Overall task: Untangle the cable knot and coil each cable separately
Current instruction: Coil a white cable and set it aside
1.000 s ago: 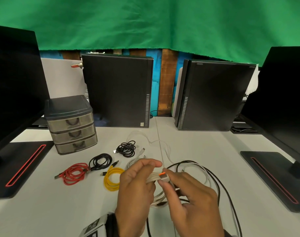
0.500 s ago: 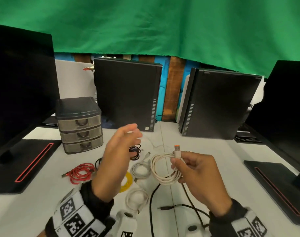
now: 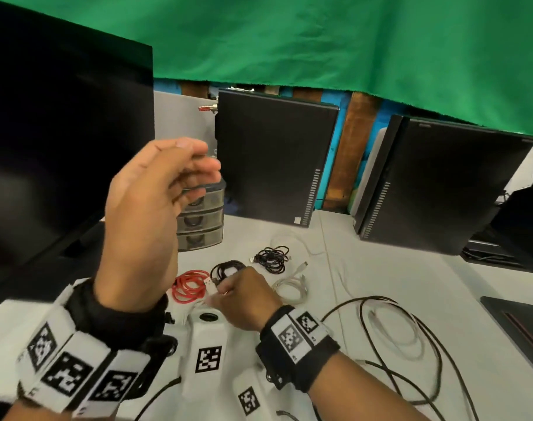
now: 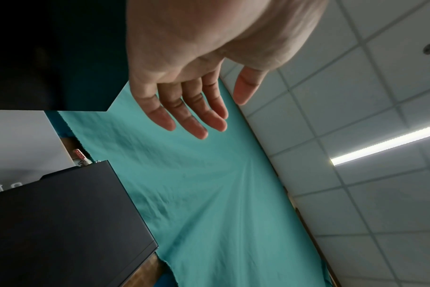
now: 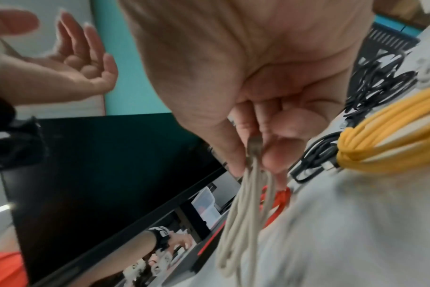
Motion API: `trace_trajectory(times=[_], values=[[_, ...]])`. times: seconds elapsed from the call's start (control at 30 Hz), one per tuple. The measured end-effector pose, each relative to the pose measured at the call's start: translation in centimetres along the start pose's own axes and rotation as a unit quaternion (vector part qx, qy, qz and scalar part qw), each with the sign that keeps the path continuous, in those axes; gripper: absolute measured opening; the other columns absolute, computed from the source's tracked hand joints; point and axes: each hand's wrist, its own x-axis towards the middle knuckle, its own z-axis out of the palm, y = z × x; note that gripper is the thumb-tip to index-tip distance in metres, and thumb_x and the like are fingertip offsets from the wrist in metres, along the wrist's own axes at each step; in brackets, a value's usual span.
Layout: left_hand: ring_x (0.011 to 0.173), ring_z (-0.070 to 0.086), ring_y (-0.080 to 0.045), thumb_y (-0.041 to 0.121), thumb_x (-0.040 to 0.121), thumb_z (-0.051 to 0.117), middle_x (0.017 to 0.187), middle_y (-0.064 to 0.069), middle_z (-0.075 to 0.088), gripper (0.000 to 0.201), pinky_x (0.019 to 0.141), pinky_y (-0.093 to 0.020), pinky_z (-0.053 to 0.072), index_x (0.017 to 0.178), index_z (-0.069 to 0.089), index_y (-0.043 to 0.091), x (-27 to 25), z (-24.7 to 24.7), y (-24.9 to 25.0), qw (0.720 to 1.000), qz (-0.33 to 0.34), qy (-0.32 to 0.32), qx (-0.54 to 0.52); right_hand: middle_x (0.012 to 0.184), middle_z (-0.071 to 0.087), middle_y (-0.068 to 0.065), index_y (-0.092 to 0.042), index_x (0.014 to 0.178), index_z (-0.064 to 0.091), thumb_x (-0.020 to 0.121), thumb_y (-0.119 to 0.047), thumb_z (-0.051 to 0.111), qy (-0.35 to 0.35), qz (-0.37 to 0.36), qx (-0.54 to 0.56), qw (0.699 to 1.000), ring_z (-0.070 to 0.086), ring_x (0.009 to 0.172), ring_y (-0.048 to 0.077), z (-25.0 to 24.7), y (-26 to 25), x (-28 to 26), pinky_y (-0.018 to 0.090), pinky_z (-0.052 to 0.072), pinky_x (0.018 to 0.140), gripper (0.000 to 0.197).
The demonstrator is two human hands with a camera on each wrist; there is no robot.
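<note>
From the head view my right hand (image 3: 244, 296) is down on the white table (image 3: 395, 278), fingertips pinched round the coiled off-white cable, setting it next to the finished ones: the red coiled cable (image 3: 188, 287) sits at its 9 o'clock, a glossy black coiled cable (image 3: 225, 268) at 12, a thinner black coiled cable (image 3: 271, 258) at about 1 and a whitish-grey coiled cable (image 3: 291, 287) at 3. My left hand (image 3: 149, 214) is up in the air, fingers loosely spread, holding nothing. So I'd say I'm at the put-down step for this coil, and what's left is the loose mess at 4 o'clock: a long black cable (image 3: 380, 344) looped around a pale white cable (image 3: 411, 335). Next move probably means letting go gently so the coil doesn't spring open, then both hands over to that pair. The grey three-drawer plastic organiser (image 3: 201, 221) sits behind my left hand, drawers shut, can't tell what's inside. Left wrist view: just my open palm and straight fingers (image 4: 192, 108) against the green cloth backdrop (image 4: 209, 194), no cable anywhere. Right wrist view: thumb and fingers (image 5: 270, 134) pinch the off-white cable bundle (image 5: 243, 209) hanging toward the table, with the yellow coiled cable (image 5: 386, 134) at 3 o'clock, just beside it.
</note>
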Motion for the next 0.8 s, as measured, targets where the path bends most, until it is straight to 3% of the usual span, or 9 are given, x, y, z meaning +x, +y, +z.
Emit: trace_trajectory(times=[0.07,0.17,0.2,0.27,0.37,0.5,0.67,0.73,0.8], values=[[0.090,0.070,-0.018,0.029,0.088,0.051,0.084,0.002,0.073,0.020,0.084,-0.026,0.054,0.091,0.068,0.020,0.1,0.0,-0.2,1.000,0.001,-0.005,-0.007,0.084,0.069,-0.004,-0.018,0.091,0.074,0.083,-0.044,0.071,0.023,0.024,-0.009,0.999,0.065,0.081,0.016,0.1,0.7,0.9,0.034,0.057,0.080,0.028],[0.083,0.068,-0.018,0.027,0.088,0.052,0.080,0.000,0.072,0.019,0.079,-0.024,0.053,0.090,0.068,0.016,0.2,0.0,-0.7,1.000,0.000,-0.013,-0.020,0.104,0.074,-0.003,-0.024,0.113,0.070,0.079,-0.050,0.074,0.080,0.060,-0.003,0.995,0.068,0.100,0.017,-2.7,2.4,0.3,0.038,0.053,0.096,0.043],[0.082,0.068,-0.017,0.027,0.087,0.052,0.079,0.000,0.072,0.020,0.077,-0.024,0.053,0.090,0.068,0.015,0.2,0.1,-0.8,1.000,-0.001,-0.019,-0.018,0.101,0.075,-0.003,-0.026,0.108,0.070,0.077,-0.052,0.076,0.096,0.072,0.016,0.993,0.070,0.096,0.018,-4.2,3.0,-0.4,0.039,0.055,0.094,0.041],[0.081,0.068,-0.017,0.027,0.087,0.053,0.079,0.000,0.072,0.020,0.078,-0.025,0.053,0.091,0.068,0.015,0.2,0.4,-1.0,0.999,-0.009,-0.035,-0.008,0.089,0.076,0.003,-0.024,0.095,0.073,0.076,-0.049,0.079,0.126,0.075,0.071,0.987,0.070,0.078,0.017,-7.2,4.0,-2.4,0.033,0.058,0.074,0.032],[0.080,0.068,-0.018,0.029,0.085,0.054,0.078,-0.001,0.072,0.021,0.081,-0.031,0.053,0.090,0.069,0.016,-0.1,1.4,-1.7,0.997,-0.031,-0.063,0.012,0.081,0.076,0.006,-0.019,0.088,0.075,0.086,-0.030,0.076,0.164,0.085,0.138,0.973,0.064,0.057,0.010,-11.5,5.0,-6.5,0.020,0.044,0.048,0.012],[0.076,0.067,-0.019,0.023,0.091,0.059,0.079,-0.005,0.072,0.014,0.075,-0.031,0.050,0.089,0.070,0.014,-1.5,3.6,-4.2,0.984,-0.108,-0.135,0.042,0.085,0.077,0.005,-0.016,0.093,0.075,0.091,-0.029,0.070,0.214,0.125,0.201,0.948,0.066,0.064,0.017,-15.2,7.8,-11.8,0.028,0.046,0.055,0.014],[0.069,0.065,-0.014,0.012,0.094,0.061,0.081,-0.005,0.073,0.014,0.069,-0.028,0.047,0.087,0.072,0.017,-4.9,6.9,-9.5,0.927,-0.216,-0.284,0.118,0.087,0.077,0.008,-0.014,0.099,0.075,0.092,-0.027,0.067,0.246,0.146,0.255,0.924,0.066,0.065,0.017,-16.9,10.8,-16.4,0.030,0.047,0.058,0.017],[0.064,0.063,-0.011,0.013,0.093,0.063,0.083,-0.002,0.073,0.012,0.065,-0.025,0.046,0.089,0.073,0.018,-6.0,8.1,-11.0,0.882,-0.255,-0.362,0.158,0.086,0.077,0.008,-0.015,0.098,0.075,0.091,-0.026,0.067,0.260,0.145,0.261,0.918,0.066,0.064,0.017,-17.2,11.5,-17.3,0.030,0.047,0.058,0.015],[0.056,0.058,-0.011,0.018,0.092,0.066,0.082,0.001,0.071,0.008,0.064,-0.023,0.047,0.096,0.074,0.017,-7.1,9.4,-12.0,0.814,-0.286,-0.467,0.194,0.085,0.077,0.008,-0.015,0.096,0.075,0.091,-0.025,0.067,0.269,0.143,0.265,0.915,0.066,0.065,0.017,-17.6,12.0,-17.7,0.031,0.047,0.058,0.013]])
